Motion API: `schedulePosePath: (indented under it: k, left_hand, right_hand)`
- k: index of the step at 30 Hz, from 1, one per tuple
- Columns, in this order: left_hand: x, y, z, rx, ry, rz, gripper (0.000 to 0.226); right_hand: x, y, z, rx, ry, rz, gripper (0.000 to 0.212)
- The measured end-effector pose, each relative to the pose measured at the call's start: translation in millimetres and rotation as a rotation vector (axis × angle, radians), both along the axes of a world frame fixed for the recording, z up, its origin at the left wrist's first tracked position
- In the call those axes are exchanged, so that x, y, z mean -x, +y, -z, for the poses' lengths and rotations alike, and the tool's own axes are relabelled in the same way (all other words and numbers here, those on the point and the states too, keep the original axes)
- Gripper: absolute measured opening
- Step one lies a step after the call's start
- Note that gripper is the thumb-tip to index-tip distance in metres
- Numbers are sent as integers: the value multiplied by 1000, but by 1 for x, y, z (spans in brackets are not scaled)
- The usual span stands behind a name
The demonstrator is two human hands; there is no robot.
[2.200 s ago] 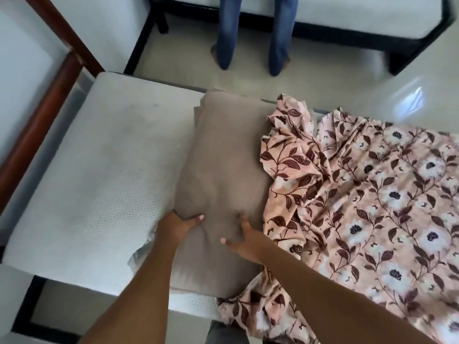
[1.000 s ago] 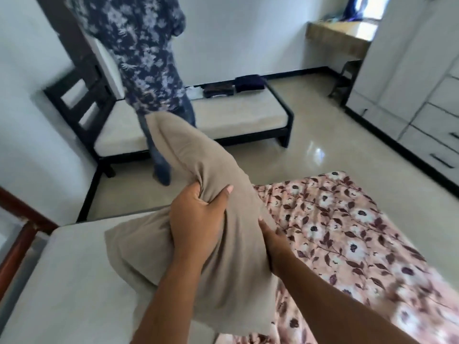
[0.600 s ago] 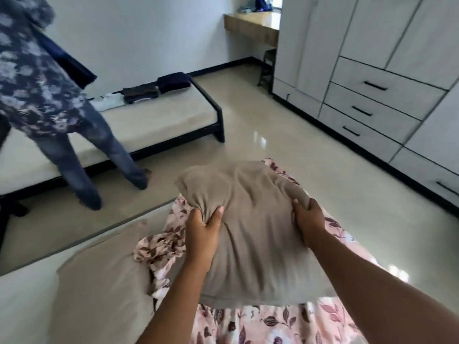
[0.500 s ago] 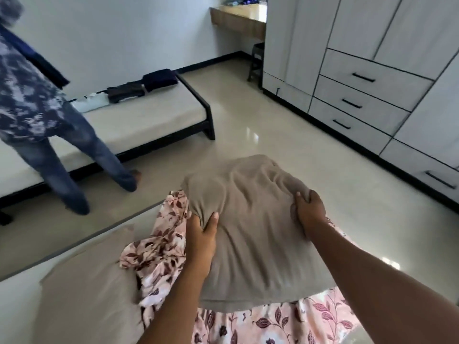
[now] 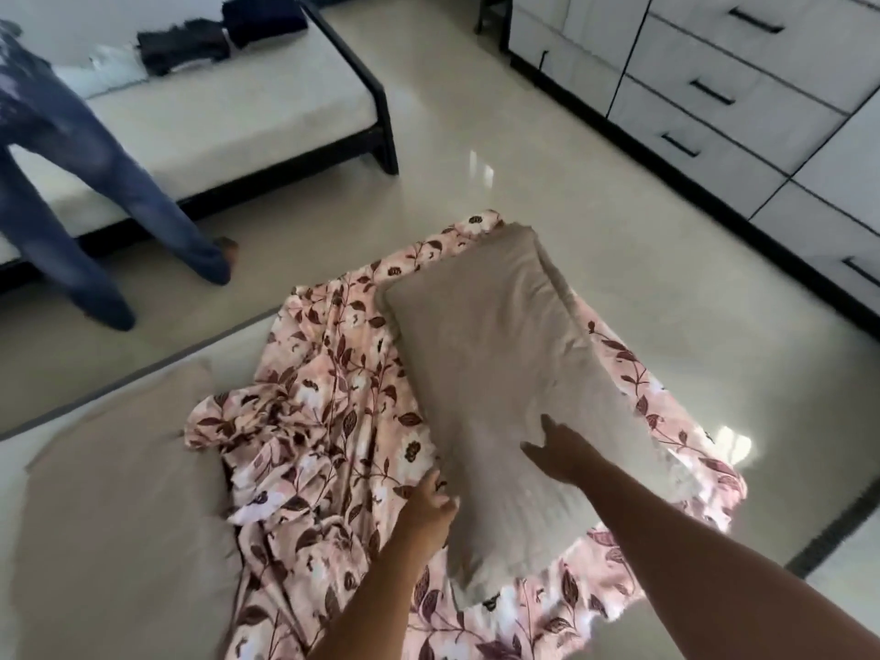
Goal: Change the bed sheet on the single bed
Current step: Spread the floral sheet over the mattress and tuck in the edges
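Having carried the tan pillow [image 5: 505, 388] off the bare end of the mattress a moment earlier, the person had now set it down on the flowered sheet [image 5: 333, 412], and both hands were letting go. The right hand [image 5: 562, 452] lay flat on the pillow's near half, fingers spread and gripping nothing; the left hand [image 5: 426, 509] hovered at the pillow's near left edge with fingers loosely extended, whether touching the cloth I could not tell. A second pillow [image 5: 119, 478] remained well off to the left of the left hand, on the bare mattress [image 5: 19, 445]. The old sheet lay under and ahead of both hands, pulled off the head end and rumpled into folds between the two pillows, smoother beneath the one just put down. To my eye the stripping was only part done, since that pillow now weighed on the very sheet to be removed.
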State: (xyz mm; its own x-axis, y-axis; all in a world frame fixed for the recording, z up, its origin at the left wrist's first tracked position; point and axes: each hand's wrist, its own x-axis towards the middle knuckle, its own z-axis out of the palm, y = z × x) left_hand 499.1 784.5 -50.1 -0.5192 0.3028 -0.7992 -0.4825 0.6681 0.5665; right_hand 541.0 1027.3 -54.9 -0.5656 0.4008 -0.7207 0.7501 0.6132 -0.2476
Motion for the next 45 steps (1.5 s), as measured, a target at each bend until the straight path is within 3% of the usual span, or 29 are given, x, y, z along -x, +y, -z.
schedulePosePath:
  k: [6,9,11,14,18,19,21,23,27,29,31,33,35,38,41,45]
  left_hand:
    - [17,-102,-8,198,326,-203,52]
    - [22,-190,5,412,399,-369,53]
    - [15,-255,17,570,334,-495,61]
    - [-4,-334,25,700,169,-630,64]
    - [-28,-417,53,745,65,-722,74]
    - [-32,-438,67,731,36,-754,81]
    - [-30,-460,82,677,-65,-851,92]
    - [-28,-479,94,579,-253,-1031,97]
    - [-29,-485,98,16,-487,-1500,86]
    - [-30,-483,101,-88,-486,-1614,87]
    - [-27,-479,97,-159,-403,-1704,82]
    - [-27,-481,92,-248,-324,-1813,59]
    - [-25,-486,86,-138,-238,-1832,53]
    - [-14,-499,58,93,-41,-1825,43]
    - [5,-511,7,193,254,-1692,44]
    - [22,-517,-72,228,639,-1487,28]
  right_hand:
    - [62,-129,-24,119,141,-207,71]
    - [84,-217,-32,169,177,-330,64]
    - [89,-278,-27,281,183,-354,64]
    - [87,-361,-18,401,129,-373,80]
    - [81,-453,9,448,-38,-423,41]
    - [80,-473,20,443,-34,-422,42]
    - [79,-495,34,429,-48,-403,64]
    - [85,-516,44,415,-102,-353,73]
    - [99,-544,64,432,-127,-273,68]
    - [100,-552,68,491,-109,-144,61]
    - [103,-556,69,550,-72,-69,61]
    - [107,-560,63,570,-76,-52,62]
    - [114,-563,57,572,-64,-50,49]
    - [121,-571,45,560,10,-41,77]
    - [133,-587,20,586,41,-29,69]
    - [144,-609,-16,682,-46,24,128]
